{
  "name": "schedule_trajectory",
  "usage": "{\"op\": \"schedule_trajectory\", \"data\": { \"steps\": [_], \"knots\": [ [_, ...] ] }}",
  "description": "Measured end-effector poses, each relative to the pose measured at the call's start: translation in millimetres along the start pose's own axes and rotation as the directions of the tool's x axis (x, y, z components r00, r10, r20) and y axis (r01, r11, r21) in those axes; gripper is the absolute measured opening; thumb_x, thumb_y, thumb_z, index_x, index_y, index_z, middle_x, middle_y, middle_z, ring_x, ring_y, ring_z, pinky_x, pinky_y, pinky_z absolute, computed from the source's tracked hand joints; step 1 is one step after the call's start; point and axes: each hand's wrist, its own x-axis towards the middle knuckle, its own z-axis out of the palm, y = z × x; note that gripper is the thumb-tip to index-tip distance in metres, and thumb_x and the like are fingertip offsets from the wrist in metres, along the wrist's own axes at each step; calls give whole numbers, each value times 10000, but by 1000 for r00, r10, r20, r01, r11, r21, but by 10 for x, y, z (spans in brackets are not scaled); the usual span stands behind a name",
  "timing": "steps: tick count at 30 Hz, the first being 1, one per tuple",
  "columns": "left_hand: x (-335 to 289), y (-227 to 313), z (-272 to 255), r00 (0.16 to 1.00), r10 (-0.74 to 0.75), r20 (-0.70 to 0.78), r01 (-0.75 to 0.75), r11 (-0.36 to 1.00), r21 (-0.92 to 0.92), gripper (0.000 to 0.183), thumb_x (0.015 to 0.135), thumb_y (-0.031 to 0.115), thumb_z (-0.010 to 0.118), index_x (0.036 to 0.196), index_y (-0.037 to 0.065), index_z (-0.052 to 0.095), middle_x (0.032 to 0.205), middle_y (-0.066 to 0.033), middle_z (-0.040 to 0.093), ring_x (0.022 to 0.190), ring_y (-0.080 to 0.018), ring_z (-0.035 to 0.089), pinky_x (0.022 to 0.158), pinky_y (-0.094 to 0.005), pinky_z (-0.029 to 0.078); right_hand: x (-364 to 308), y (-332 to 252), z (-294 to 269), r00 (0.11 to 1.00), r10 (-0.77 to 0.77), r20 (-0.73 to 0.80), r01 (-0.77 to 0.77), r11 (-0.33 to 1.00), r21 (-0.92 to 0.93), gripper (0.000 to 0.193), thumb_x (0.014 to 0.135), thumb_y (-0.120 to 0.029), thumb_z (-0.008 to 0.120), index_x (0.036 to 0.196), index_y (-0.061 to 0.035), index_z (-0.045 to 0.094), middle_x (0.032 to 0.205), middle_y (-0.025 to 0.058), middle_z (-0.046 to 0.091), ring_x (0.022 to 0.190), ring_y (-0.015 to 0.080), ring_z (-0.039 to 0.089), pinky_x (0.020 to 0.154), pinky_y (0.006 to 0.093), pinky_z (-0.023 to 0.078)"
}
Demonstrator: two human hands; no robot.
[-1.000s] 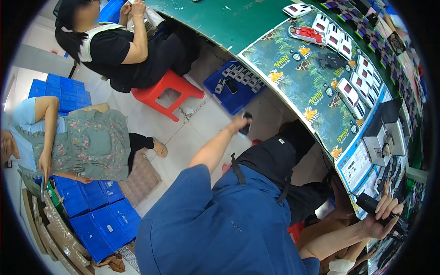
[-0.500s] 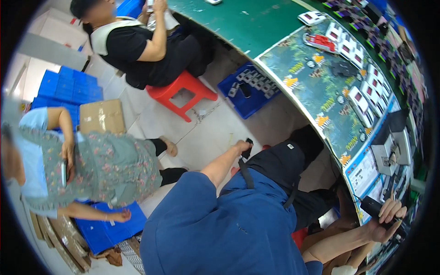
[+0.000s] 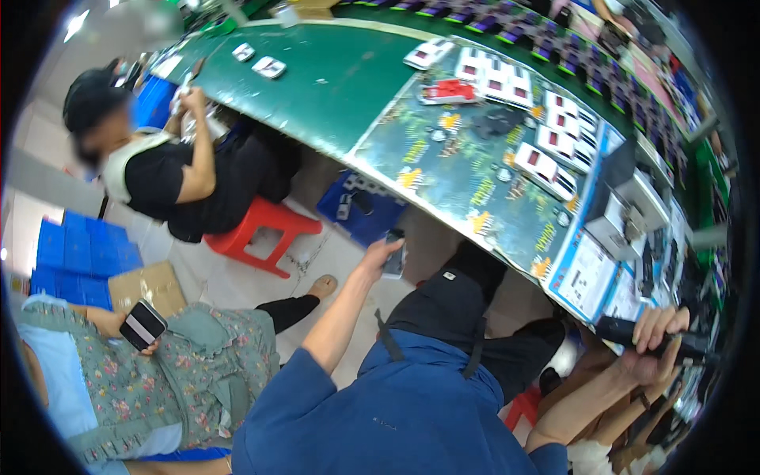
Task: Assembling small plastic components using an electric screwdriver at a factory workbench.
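My right hand (image 3: 659, 336), at the table's right end, is wrapped round a black electric screwdriver (image 3: 619, 329). My left hand (image 3: 383, 253) hangs low beside my lap, closed round a small dark and pale piece (image 3: 393, 267) that my fingers partly cover. On the patterned mat (image 3: 443, 170) stand several white toy cars (image 3: 546, 170) in rows. Among them are a red toy car body (image 3: 449, 91) and a black part (image 3: 497, 123). A grey metal fixture (image 3: 621, 218) stands nearest my right hand.
Below the table edge, a blue bin (image 3: 372, 218) holds several small parts. A person sits on a red stool (image 3: 265, 229) at the green table (image 3: 317, 95). Another stands at left, holding a phone (image 3: 143, 325). A purple-and-black row of parts (image 3: 522, 36) lines the back.
My view has swung, so the table now shows further left. My left hand has moved forward, toward the bin. My right hand still grips the electric screwdriver. The standing person's phone is now turned face-on.
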Motion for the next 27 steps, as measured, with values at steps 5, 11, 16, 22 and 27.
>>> {"op": "schedule_trajectory", "data": {
  "steps": [5,11,16,22,27],
  "knots": [
    [-1227,-16,108,992,39,119,11,918,-397,264,959,223,586,1114,10,566,950,-162,650,826,-286,670,758,-434,577,236,56,-99,987,-150,48,150,989,-1,183,925,-194,579,973,-52,475,677,28,471,522,113,457,561,273,407],
    [-1659,717,1378,860,228,456,-122,960,-251,249,971,175,547,1143,-6,547,1005,-200,637,892,-315,670,802,-467,581,762,97,-29,918,-387,-85,368,912,-182,55,942,-87,542,959,-36,532,679,40,493,550,154,498,577,323,457],
    [-1537,871,2406,785,208,583,-135,977,-167,270,1007,184,489,1210,6,497,1049,-205,626,915,-306,673,836,-468,575,1044,312,-87,875,-444,-192,361,864,-351,118,831,-15,728,867,-5,616,589,54,582,484,136,573,511,271,488],
    [-1230,860,3014,757,142,638,-199,980,17,301,970,182,589,1196,-10,539,1045,-158,682,885,-232,709,769,-357,600,1050,462,-130,891,-422,-167,281,801,-529,120,829,-34,750,794,-11,637,564,33,587,453,103,564,451,216,446],
    [-988,837,3109,752,169,637,-221,975,3,294,961,175,600,1191,2,537,1047,-160,679,875,-211,709,739,-349,613,1089,382,-67,892,-420,-168,325,853,-409,118,839,-41,742,788,-14,639,559,34,586,440,100,547,449,217,445]
  ]
}}
